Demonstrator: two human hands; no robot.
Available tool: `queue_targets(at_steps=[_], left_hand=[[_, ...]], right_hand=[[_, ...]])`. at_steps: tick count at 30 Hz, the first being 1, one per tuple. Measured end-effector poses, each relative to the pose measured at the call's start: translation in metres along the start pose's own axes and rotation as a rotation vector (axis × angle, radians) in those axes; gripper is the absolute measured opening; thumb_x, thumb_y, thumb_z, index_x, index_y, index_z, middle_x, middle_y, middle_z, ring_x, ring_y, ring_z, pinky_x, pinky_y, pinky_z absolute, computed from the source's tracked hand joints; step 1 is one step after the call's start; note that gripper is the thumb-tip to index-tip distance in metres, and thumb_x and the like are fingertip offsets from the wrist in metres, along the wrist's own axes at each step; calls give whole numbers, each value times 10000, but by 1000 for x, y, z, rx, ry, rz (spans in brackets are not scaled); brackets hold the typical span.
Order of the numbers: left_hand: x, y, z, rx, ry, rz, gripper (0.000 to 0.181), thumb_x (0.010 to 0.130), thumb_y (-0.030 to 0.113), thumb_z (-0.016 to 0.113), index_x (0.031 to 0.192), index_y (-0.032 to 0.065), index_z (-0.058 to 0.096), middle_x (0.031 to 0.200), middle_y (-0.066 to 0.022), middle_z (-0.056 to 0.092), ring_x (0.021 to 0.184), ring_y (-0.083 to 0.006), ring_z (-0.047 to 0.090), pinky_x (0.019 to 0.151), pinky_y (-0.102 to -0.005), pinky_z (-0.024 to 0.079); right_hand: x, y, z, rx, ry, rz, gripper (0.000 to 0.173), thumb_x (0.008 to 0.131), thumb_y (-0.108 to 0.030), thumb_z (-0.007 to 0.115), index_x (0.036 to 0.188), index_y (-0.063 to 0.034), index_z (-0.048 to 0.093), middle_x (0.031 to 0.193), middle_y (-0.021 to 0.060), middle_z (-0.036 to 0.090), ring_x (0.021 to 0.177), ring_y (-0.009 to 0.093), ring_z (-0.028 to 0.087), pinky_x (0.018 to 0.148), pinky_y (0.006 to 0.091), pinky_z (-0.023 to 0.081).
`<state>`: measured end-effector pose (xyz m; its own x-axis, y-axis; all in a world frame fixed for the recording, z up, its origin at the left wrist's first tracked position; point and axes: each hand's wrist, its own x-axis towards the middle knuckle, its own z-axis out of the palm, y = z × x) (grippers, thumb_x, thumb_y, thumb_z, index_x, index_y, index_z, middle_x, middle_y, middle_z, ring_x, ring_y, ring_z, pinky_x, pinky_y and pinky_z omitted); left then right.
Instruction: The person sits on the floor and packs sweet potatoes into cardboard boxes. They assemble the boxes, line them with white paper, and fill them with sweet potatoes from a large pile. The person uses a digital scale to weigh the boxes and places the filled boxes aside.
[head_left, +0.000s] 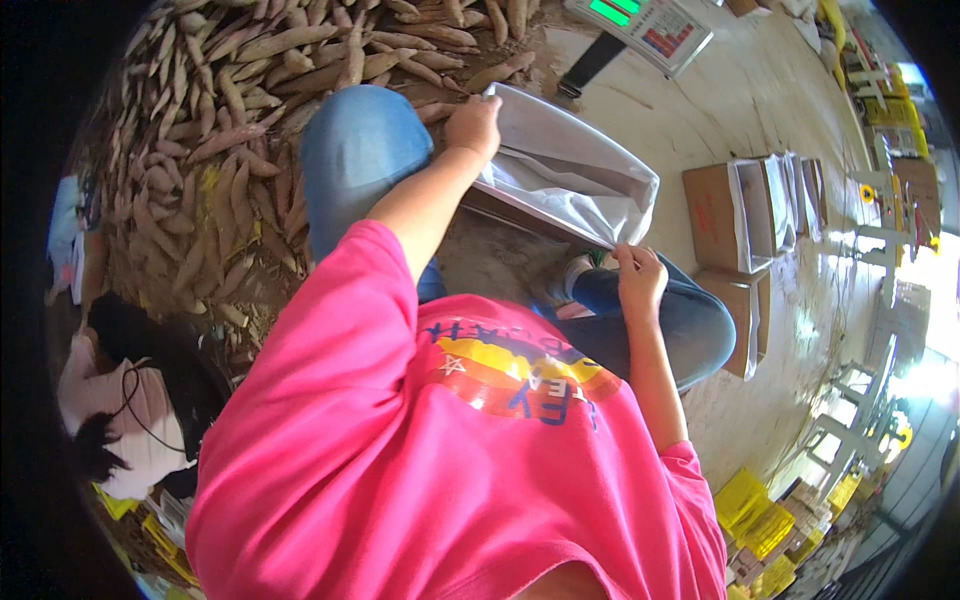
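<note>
A cardboard box (517, 212) with a white liner (570, 161) folded over its rim stands between my knees, its opening facing up. The visible inside shows only wrinkled liner. My left hand (474, 129) grips the liner and rim at the box's left end. At the near right corner, the fingers of my right hand (642, 279) pinch the gathered liner edge. Sweet potatoes (225, 150) lie heaped on the floor to the left and ahead, close beyond my left knee.
A digital scale display (652, 34) with a lit green screen stands ahead. Lined cardboard boxes (712, 217) are at the right. Yellow crates (754, 517) sit at lower right. Another person (127, 420) is at the left, beside the heap.
</note>
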<state>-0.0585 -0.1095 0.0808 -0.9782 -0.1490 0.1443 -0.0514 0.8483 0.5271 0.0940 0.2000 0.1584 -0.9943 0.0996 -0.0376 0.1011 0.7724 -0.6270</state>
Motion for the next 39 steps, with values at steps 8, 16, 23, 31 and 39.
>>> queue_targets(at_steps=[8, 16, 23, 31, 39], left_hand=[[-3, 2, 4, 62, -37, 17, 172, 928, 140, 469, 956, 97, 632, 945, -177, 664, 862, -356, 666, 761, -502, 531], [-8, 10, 7, 168, 2, -49, 143, 882, 77, 545, 979, 85, 650, 943, -171, 668, 862, -360, 666, 744, -481, 547], [25, 14, -213, -732, -226, 177, 303, 927, 331, 646, 1104, 86, 669, 1052, -111, 697, 958, -232, 670, 833, -373, 538], [-41, -350, -181, 109, 440, -477, 378, 855, 148, 556, 1215, 38, 594, 1080, -223, 658, 897, -453, 617, 744, -525, 502], [-170, -383, -27, 196, -223, -1249, 779, 799, 266, 730, 1435, 34, 343, 1512, -195, 308, 1340, -407, 356, 1091, -474, 349]], right_hand=[[36, -113, 25, -403, -75, -494, 455, 774, -339, 765, 1107, -61, 627, 1046, 148, 618, 1075, 350, 557, 923, 473, 424], [64, -57, 126, -682, -533, -388, 134, 830, -220, 632, 878, -102, 673, 892, 179, 679, 869, 386, 661, 751, 487, 525], [62, -50, 124, -642, -482, -417, 166, 792, -257, 682, 805, -99, 634, 832, 163, 659, 805, 397, 643, 689, 503, 503], [60, -62, 122, -614, -512, -375, 177, 768, -226, 713, 814, -78, 627, 829, 179, 630, 797, 416, 622, 679, 508, 479], [59, -62, 124, -558, -543, -332, 182, 725, -135, 726, 897, -111, 673, 856, 126, 631, 814, 370, 634, 674, 480, 505]])
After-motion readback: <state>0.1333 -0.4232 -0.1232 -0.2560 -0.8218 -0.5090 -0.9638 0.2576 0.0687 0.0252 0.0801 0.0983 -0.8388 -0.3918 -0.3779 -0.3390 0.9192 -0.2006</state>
